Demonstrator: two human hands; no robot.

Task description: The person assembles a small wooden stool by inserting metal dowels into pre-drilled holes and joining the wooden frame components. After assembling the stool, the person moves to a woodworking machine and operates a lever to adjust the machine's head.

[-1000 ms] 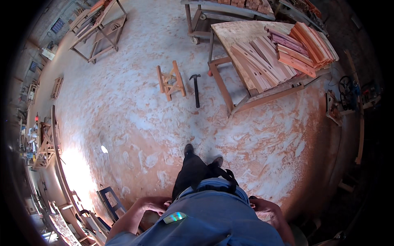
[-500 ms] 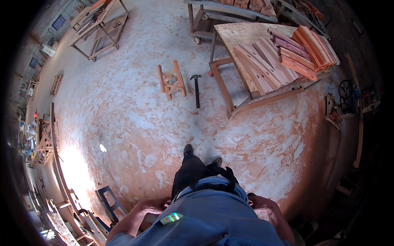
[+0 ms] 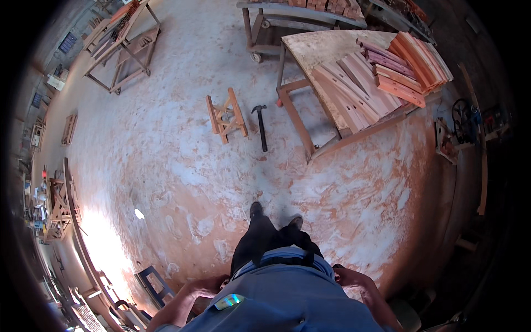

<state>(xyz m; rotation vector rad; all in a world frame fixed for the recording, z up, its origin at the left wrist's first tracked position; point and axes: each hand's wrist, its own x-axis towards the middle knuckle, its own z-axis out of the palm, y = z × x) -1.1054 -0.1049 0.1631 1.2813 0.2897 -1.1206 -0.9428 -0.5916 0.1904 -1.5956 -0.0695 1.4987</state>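
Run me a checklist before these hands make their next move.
1. Left hand empty: cannot tell; it is at the waist beside the blue cloth shirt, partly hidden.
2. Right hand empty: cannot tell; it is at the other side of the waist, also partly hidden.
3. Dark claw hammer with a straight handle off the floor: not ok; it lies there.
4. Hammer apart from the small light-brown wooden frame: ok; a gap shows between them.
5. Reddish and pale wooden strips resting on the large wooden tabletop: ok; whether they are steady, cannot tell.
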